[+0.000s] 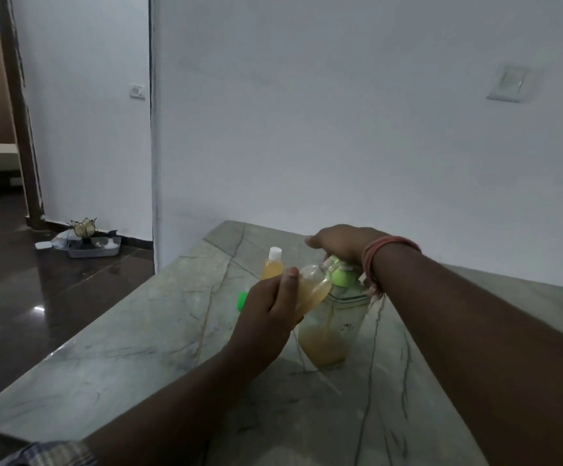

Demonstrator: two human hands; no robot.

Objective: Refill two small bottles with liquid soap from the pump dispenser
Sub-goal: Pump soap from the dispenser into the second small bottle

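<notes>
Tilting toward the green pump head (pixel 342 275), a small clear bottle (pixel 312 290) partly filled with amber liquid is gripped in the left hand (pixel 270 317), fingers and thumb curled round its lower body, its open mouth brought up against the nozzle. The pump dispenser (pixel 332 326), a tall clear container with amber soap pooled in its lower part, is seen standing upright on a grey-green veined stone table (pixel 112 358), just right of the tilted bottle. Its pump top is covered by the right hand (pixel 342 243), laid palm-down over it with the fingers reaching toward the far side; how tightly the fingers are closed over the pump cannot be told from this view. Red-orange thread bands (pixel 379 260) are worn round the right wrist.

A second small bottle (pixel 272 265), filled with amber liquid and closed with a white cap, is seen standing upright on the table just beyond the left hand, left of the dispenser. A loose green cap (pixel 242 300) is seen on the tabletop beside the left hand, partly hidden by it.

Further left, on a dark polished floor (pixel 38 297), a grey tray (pixel 95 248) of small items is set against a white wall (pixel 307 112), near a doorway.
</notes>
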